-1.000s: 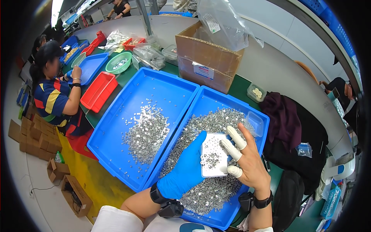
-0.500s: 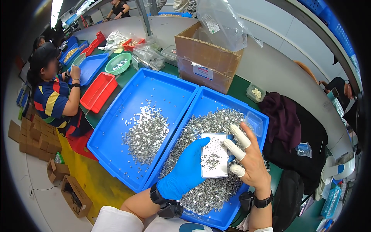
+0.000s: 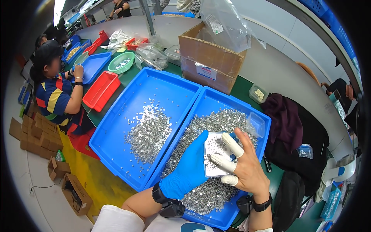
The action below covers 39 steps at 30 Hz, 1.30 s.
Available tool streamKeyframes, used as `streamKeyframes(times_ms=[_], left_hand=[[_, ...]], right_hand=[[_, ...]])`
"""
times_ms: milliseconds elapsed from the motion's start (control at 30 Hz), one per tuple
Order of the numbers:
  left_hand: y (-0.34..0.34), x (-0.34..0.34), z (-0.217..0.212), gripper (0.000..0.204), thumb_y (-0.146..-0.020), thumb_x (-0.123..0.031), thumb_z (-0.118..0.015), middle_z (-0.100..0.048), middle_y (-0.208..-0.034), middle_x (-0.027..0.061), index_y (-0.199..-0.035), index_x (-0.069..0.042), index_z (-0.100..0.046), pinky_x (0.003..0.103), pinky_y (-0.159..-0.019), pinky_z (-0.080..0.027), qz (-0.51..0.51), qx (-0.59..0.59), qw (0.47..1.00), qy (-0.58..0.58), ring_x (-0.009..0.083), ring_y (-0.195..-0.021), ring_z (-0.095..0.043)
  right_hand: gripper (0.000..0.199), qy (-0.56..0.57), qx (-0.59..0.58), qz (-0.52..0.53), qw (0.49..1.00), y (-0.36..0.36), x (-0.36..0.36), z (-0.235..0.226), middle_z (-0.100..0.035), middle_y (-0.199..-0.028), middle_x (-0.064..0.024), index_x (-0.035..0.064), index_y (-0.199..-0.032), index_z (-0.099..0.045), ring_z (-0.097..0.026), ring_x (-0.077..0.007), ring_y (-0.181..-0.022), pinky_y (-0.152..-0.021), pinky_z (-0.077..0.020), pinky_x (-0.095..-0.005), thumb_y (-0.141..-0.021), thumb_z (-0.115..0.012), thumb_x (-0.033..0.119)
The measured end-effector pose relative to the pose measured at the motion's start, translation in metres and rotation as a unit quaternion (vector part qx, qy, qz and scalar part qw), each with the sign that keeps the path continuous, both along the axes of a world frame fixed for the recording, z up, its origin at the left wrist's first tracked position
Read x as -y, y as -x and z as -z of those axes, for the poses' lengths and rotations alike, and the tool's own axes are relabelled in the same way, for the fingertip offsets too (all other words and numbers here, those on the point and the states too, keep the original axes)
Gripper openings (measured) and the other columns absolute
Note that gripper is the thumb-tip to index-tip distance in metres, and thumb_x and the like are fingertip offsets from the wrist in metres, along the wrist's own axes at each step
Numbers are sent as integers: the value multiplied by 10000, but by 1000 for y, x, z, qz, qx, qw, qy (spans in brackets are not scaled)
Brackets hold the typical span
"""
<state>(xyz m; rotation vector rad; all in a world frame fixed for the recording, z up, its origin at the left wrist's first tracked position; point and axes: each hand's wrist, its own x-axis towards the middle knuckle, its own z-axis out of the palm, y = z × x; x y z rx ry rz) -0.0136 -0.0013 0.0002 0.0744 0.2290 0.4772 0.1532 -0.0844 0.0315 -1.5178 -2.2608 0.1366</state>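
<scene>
Impossible to make out any words or numbers, either on the coloured label (image 3: 206, 71) stuck to the box (image 3: 210, 51) or on the white label (image 3: 215, 24) on the bag (image 3: 234, 24).

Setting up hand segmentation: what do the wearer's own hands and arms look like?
Left hand: covered by a smooth bright-blue glove. Right hand: ungloved, three digits in wrinkled off-white finger cots, another finger bare. Both wrists: black straps, each with a chunky black module. Forearms otherwise bare up to white fabric sleeves. No cables visible on either arm.
</scene>
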Motion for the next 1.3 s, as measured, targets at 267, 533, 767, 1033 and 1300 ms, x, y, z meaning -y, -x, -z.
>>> streamKeyframes(times_ms=[267,533,767,1033,1300], left_hand=[[-2,-1,8,556,-1014,-443,-347,-499,-1355,156,-1419,-64,-382,512,-999,-458,12,91,995,44,315,-1203,-539],[-3,1,-3,551,-1012,-442,-352,-496,-1364,143,-1424,-78,-381,518,-1014,-441,0,10,1000,5,311,-1217,-529],[-2,-1,2,527,-1022,-425,-345,-524,-1319,144,-1392,-54,-407,486,-999,-472,-4,56,998,25,307,-1176,-558],[-2,-1,-1,526,-1018,-429,-360,-534,-1314,136,-1382,-55,-424,469,-992,-479,-17,11,1000,-5,294,-1175,-563],[0,-4,1,524,-1018,-434,-355,-535,-1321,139,-1373,-60,-443,472,-990,-476,-19,29,999,0,296,-1183,-557]], right_hand=[[598,8,-6,27,1000,-2,1,4,-370,-1475,-152,235,-1292,-595,-258,-445,-1370,-1110,-207,-593,-859,-462,627],[628,15,-9,34,999,-1,1,3,-364,-1479,-154,197,-1303,-582,-244,-443,-1378,-1115,-198,-592,-855,-475,624],[666,16,4,20,1000,-5,2,3,-316,-1505,-179,160,-1326,-555,-220,-456,-1391,-1098,-223,-587,-905,-382,646],[663,25,-42,28,998,-4,2,2,-339,-1493,-161,187,-1331,-554,-230,-446,-1384,-1117,-198,-586,-866,-442,646],[641,28,-24,24,999,-3,2,3,-325,-1499,-163,225,-1331,-556,-229,-449,-1381,-1112,-201,-595,-868,-429,650]])
